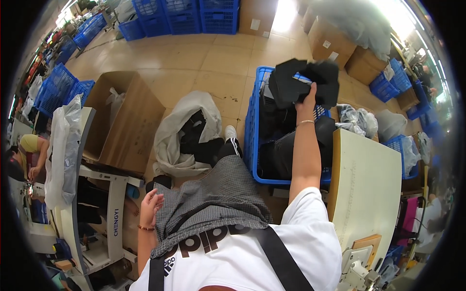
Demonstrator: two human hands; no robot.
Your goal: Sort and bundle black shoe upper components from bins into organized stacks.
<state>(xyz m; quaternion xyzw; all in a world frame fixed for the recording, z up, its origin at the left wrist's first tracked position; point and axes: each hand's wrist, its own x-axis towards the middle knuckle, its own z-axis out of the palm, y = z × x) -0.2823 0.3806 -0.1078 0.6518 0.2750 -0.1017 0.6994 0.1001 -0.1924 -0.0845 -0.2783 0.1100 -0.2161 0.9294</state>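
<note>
My right hand (306,104) is closed on a bundle of flat black cut pieces (324,80), stiff-looking like fabric, with a gap through its middle. It is held over the far part of a blue plastic crate (250,131). Inside the crate lies more black material (284,155), partly hidden by my right arm. My left hand (151,206) hangs beside the grey checked apron (204,194), fingers loosely bent and apart, with nothing in it. Near my foot, an open whitish sack (167,140) holds black fabric (196,136).
A large open cardboard box (128,123) stands to the left, behind a sewing-machine table (86,128). A pale tabletop (366,179) flanks me on the right. Stacked blue crates (182,19) line the far side. Another person (36,155) sits at far left.
</note>
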